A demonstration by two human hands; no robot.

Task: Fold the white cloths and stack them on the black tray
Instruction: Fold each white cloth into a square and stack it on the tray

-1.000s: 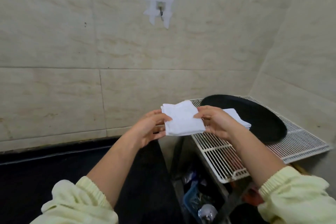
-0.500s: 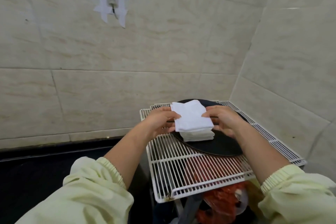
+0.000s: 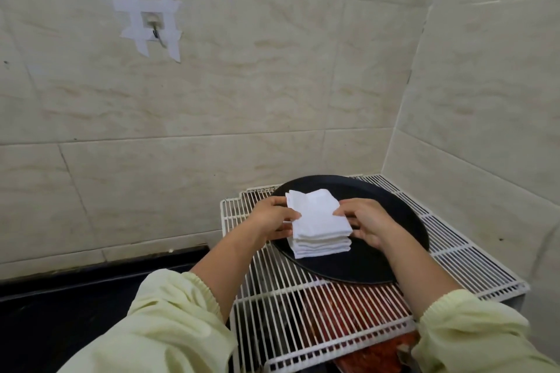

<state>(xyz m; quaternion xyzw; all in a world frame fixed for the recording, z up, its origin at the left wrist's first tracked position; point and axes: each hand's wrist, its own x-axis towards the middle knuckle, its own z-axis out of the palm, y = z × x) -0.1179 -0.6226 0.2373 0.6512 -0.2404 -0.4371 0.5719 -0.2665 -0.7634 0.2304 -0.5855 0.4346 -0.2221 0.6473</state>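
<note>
White folded cloths form a stack on the black tray, on the tray's left half and close to its near-left rim. The top cloth sits on the stack slightly askew, its far corners jutting past the layers below. The left hand pinches the top cloth's left edge, thumb on top and fingers curled under it. The right hand holds the right edge, thumb tip on the cloth and the other fingers curled down beside the stack, over the tray's middle.

The tray rests on a white wire rack, which sticks out past the tray on the near, left and right sides. Under the rack, nearer than the tray, something red shows through the bars; what it is cannot be told. Pale yellow sleeves cover both forearms nearer than the tray. Behind and to the right of the tray stand beige tiled walls; up and to the left of the tray a small hook is fixed there with crossed strips of white tape.
</note>
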